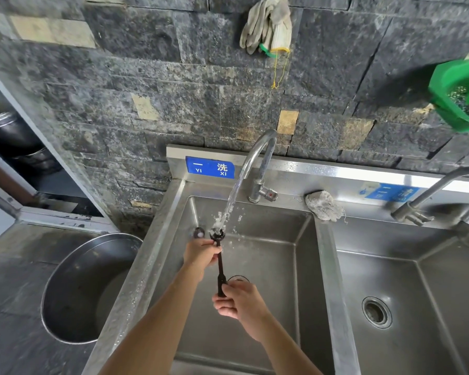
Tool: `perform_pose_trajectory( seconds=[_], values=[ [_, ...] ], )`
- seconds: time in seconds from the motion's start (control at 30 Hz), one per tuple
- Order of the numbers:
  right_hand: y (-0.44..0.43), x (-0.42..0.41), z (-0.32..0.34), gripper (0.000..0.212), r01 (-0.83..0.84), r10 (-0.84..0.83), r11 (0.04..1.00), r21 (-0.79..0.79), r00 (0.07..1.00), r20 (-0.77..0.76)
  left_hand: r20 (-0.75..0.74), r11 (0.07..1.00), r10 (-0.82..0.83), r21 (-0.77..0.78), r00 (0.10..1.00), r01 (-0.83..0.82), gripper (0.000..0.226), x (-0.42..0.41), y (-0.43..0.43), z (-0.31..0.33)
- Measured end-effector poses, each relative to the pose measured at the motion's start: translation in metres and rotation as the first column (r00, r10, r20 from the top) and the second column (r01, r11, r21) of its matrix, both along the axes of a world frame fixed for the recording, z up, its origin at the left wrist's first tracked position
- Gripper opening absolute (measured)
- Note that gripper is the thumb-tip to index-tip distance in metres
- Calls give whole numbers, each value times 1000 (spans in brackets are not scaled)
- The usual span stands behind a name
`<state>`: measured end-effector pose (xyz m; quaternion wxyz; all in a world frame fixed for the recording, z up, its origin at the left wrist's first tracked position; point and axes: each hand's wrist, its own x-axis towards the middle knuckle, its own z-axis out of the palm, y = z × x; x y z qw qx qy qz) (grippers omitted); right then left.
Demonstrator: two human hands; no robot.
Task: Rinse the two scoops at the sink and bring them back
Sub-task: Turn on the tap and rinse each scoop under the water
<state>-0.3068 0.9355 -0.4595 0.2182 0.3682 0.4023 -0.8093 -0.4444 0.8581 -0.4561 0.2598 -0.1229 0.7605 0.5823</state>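
While held head-up under the running tap (257, 158), dark scoop (219, 259) toward the back left corner of the left basin (268, 266), bowl right in the stream (229, 204). Gripped just below the bowl by the left hand (201, 253), fingers curled round the stem; clasped at the handle's far end by the right hand (240, 300), fingers folded round it. Possibly a second scoop (199, 233) tucked in that same left hand, only a small round head showing just beside the first; too small to be sure. Judged from this: about midway, one scoop getting its rinse, the other either done or waiting, cannot tell which; left to do, shutting off the water and carrying both back. Farther out, a steel double sink (157, 253), with a right basin (417, 293), a second tap (444, 190) and a grey rag (324, 205) on the back ledge between the basins. Behind, a rough dark stone wall (119, 77) with work gloves (267, 25) hanging and a green strainer (458, 98) at the right edge; off the sink's left side, a big steel pot (79, 280) on dark stone.
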Motion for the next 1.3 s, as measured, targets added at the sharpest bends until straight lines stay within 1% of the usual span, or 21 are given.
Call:
perform_pose_trajectory(
  seconds=[0.07, 0.1, 0.13, 0.17, 0.2, 0.23, 0.27, 0.3, 0.33, 0.4, 0.43, 0.5, 0.53, 0.6, 0.67, 0.73, 0.77, 0.83, 0.93, 1.17, 1.3],
  values=[
    [-1, 2, -5, 57, 122, -122, 992, -17, 993, -3, 10, 1000, -7, 12, 1000, 7, 26, 1, 0, -2],
    [-5, 3, -5, 67, 125, -120, 987, -97, 991, 61, 14, 1000, -8, 15, 1000, 8, 25, 2, 0, -3],
    [-5, 3, 0, 72, 45, -44, 997, -63, 999, 21, 20, 1000, -6, 20, 1000, 6, 26, 2, 0, -4],
    [-5, 4, 0, 71, 51, -49, 996, -69, 998, 36, 27, 1000, -3, 25, 1000, 2, 27, 3, 0, -5],
    [-7, 6, -3, 63, -37, 37, 999, 33, 999, -7, 34, 1000, -3, 30, 999, 1, 28, 3, 1, -7],
    [-4, 8, -4, 48, -28, 29, 994, 104, 1000, -8, 40, 999, -4, 34, 999, 2, 28, 4, 0, -8],
    [-1, 14, 2, 33, 16, -11, 997, 76, 997, -72, 46, 999, -5, 37, 999, 4, 28, 4, 0, -10],
    [-4, 17, 14, 28, -62, 71, 991, 118, 995, -67, 49, 999, -8, 39, 999, 7, 28, 4, 0, -11],
    [-5, 18, 24, 32, -199, 237, 922, 332, 968, -79, 51, 999, -15, 39, 999, 13, 28, 3, 0, -13],
    [-5, 19, 20, 38, -236, 287, 875, 423, 956, -59, 56, 999, -29, 36, 998, 27, 30, 3, -2, -15],
    [-6, 20, 21, 35, -199, 226, 890, 410, 974, -17, 57, 999, -32, 32, 998, 30, 31, 3, -2, -16],
    [-10, 25, 21, 23, -56, 72, 934, 353, 997, -32, 61, 999, -35, 26, 998, 33, 32, 2, -2, -17],
    [-10, 26, 24, 20, -34, 53, 928, 370, 998, -41, 65, 999, -35, 30, 997, 33, 33, 1, -3, -18],
    [-9, 22, 19, 21, 4, 8, 953, 303, 999, -39, 67, 999, -38, 35, 997, 35, 33, -2, -3, -21],
    [-8, 13, 19, 29, -19, 19, 978, 207, 1000, 1, 67, 998, -50, 37, 997, 48, 32, -7, -4, -22],
    [-8, 5, 21, 33, -78, 83, 950, 303, 996, -6, 65, 998, -60, 37, 996, 58, 29, -14, -3, -22],
    [-7, 2, 18, 30, -67, 73, 947, 314, 997, -8, 66, 998, -59, 36, 996, 57, 28, -19, -2, -21],
    [-7, -5, 18, 18, 71, -70, 972, 226, 997, -12, 75, 997, -63, 45, 995, 60, 26, -31, 1, -18],
    [-7, -20, 15, 14, 159, -153, 962, 223, 987, -42, 82, 994, -84, 82, 993, 77, 25, -51, 6, -10],
    [4, -79, 15, 20, 248, -232, 930, 271, 969, -90, 40, 989, -97, 116, 995, 91, 26, -105, 28, 16],
    [13, -111, 22, 20, 329, -296, 914, 239, 941, -163, -16, 984, -100, 150, 995, 101, 22, -135, 42, 39]
  ],
)
